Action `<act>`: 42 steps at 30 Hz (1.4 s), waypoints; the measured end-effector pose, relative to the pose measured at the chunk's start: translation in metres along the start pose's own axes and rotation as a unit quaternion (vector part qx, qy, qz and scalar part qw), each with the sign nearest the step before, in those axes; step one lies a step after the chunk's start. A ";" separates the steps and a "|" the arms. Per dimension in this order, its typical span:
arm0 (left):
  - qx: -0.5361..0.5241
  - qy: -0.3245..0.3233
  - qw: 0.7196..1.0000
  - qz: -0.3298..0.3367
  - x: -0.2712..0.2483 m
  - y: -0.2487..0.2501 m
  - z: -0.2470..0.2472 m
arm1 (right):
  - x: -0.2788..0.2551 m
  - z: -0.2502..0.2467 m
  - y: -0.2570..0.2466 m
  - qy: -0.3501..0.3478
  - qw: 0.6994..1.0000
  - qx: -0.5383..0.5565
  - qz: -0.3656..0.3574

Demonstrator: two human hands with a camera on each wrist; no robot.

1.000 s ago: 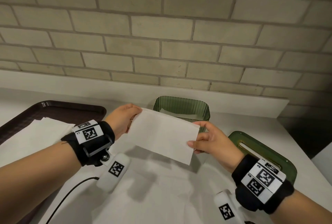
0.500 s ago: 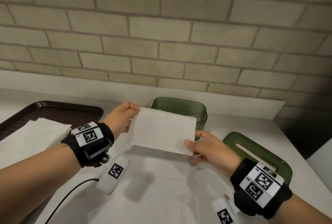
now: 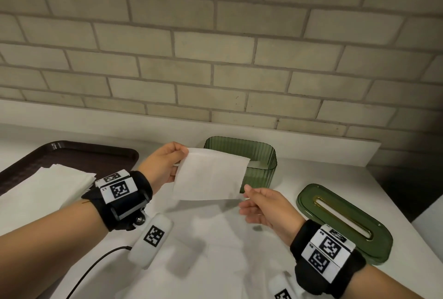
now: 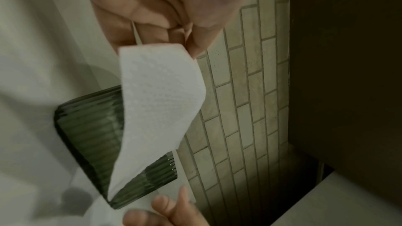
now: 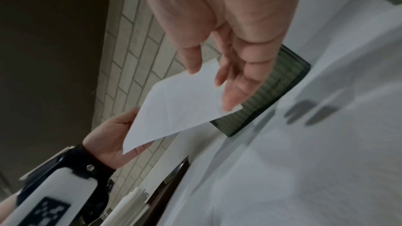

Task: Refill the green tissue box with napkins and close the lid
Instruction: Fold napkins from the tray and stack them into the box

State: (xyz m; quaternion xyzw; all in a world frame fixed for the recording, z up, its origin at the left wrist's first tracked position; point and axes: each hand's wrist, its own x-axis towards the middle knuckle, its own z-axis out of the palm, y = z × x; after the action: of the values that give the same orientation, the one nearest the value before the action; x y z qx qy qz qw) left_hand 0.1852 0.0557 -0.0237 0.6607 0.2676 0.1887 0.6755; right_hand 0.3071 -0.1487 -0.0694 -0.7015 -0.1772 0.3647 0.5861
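Note:
A white napkin (image 3: 211, 174) hangs in the air just in front of the open green tissue box (image 3: 261, 155). My left hand (image 3: 183, 155) pinches the napkin's left edge between thumb and fingers (image 4: 180, 40). My right hand (image 3: 249, 200) is at the napkin's lower right corner with its fingers straight and loose (image 5: 230, 92), gripping nothing. The wrist views show the napkin (image 4: 161, 100) (image 5: 180, 109) curving in front of the ribbed box (image 4: 91, 126) (image 5: 272, 88). A little white paper lies inside the box. The green lid (image 3: 345, 222), with its slot up, lies on the counter to the right.
A dark brown tray (image 3: 91, 155) at the left carries a stack of white napkins (image 3: 48, 186). White paper sheets (image 3: 215, 250) lie flat on the counter under my hands. A brick wall and a white ledge stand right behind the box. The counter's edge runs at the right.
My right hand has let go of the napkin's right corner and opened. The napkin, still pinched by my left hand, now hangs lower in front of the box.

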 end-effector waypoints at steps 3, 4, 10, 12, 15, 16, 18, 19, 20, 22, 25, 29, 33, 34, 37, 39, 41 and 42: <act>-0.017 -0.052 0.998 0.013 0.001 0.004 0.001 | 0.009 0.000 0.000 0.039 0.999 -0.035 0.009; -0.027 -0.078 0.996 0.021 0.002 0.006 0.000 | 0.011 0.000 -0.002 0.042 0.998 -0.038 0.001; -0.056 -0.169 0.982 0.060 0.006 0.018 -0.016 | 0.013 0.007 -0.004 -0.024 0.998 -0.041 -0.050; -0.063 -0.184 0.979 0.068 0.008 0.019 -0.020 | 0.015 0.010 -0.001 -0.066 0.997 0.021 -0.027; -0.075 -0.136 0.986 0.068 0.008 0.021 -0.019 | 0.017 0.012 -0.001 -0.107 0.989 0.099 -0.031; -0.068 -0.096 0.991 0.063 0.010 0.020 -0.019 | 0.018 0.011 -0.001 -0.103 0.988 0.106 -0.042; -0.009 -0.018 0.998 0.058 0.014 0.017 -0.021 | 0.019 0.006 -0.003 -0.069 0.991 0.089 -0.067; 0.025 0.012 0.998 0.055 0.015 0.015 -0.023 | 0.020 0.002 -0.006 -0.047 0.994 0.062 -0.081; 0.045 0.036 0.997 0.053 0.017 0.013 -0.025 | 0.020 -0.003 -0.010 -0.024 0.995 0.031 -0.091; 0.051 0.068 0.995 0.046 0.019 0.008 -0.029 | 0.024 -0.014 -0.019 0.023 0.994 -0.019 -0.105; 0.116 0.045 0.992 -0.002 0.019 -0.001 -0.031 | 0.036 -0.036 -0.033 0.092 0.988 -0.057 -0.112; 0.375 -0.163 0.909 -0.081 0.000 -0.029 -0.031 | 0.048 -0.063 -0.057 0.138 0.985 -0.009 -0.099; 0.568 -0.293 0.767 -0.060 -0.027 -0.059 -0.028 | 0.066 -0.076 -0.072 0.161 0.984 -0.046 -0.056; 0.570 -0.290 0.767 -0.045 -0.029 -0.063 -0.028 | 0.071 -0.077 -0.073 0.166 0.983 -0.073 -0.044; 0.574 -0.289 0.766 -0.024 -0.028 -0.069 -0.028 | 0.085 -0.072 -0.072 0.140 0.976 -0.163 -0.023; 0.578 -0.290 0.762 -0.023 -0.027 -0.070 -0.029 | 0.089 -0.066 -0.072 0.108 0.972 -0.209 -0.015; 0.580 -0.295 0.759 -0.015 -0.027 -0.073 -0.029 | 0.090 -0.059 -0.073 0.087 0.965 -0.246 -0.010; 0.582 -0.296 0.757 -0.008 -0.027 -0.074 -0.029 | 0.089 -0.056 -0.074 0.088 0.953 -0.289 -0.010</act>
State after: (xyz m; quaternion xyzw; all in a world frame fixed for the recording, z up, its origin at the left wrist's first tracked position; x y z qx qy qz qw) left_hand 0.1389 0.0584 -0.0940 0.9471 0.1177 -0.2141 0.2082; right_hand 0.4201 -0.1083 -0.0237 -0.8684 -0.2297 0.2286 0.3754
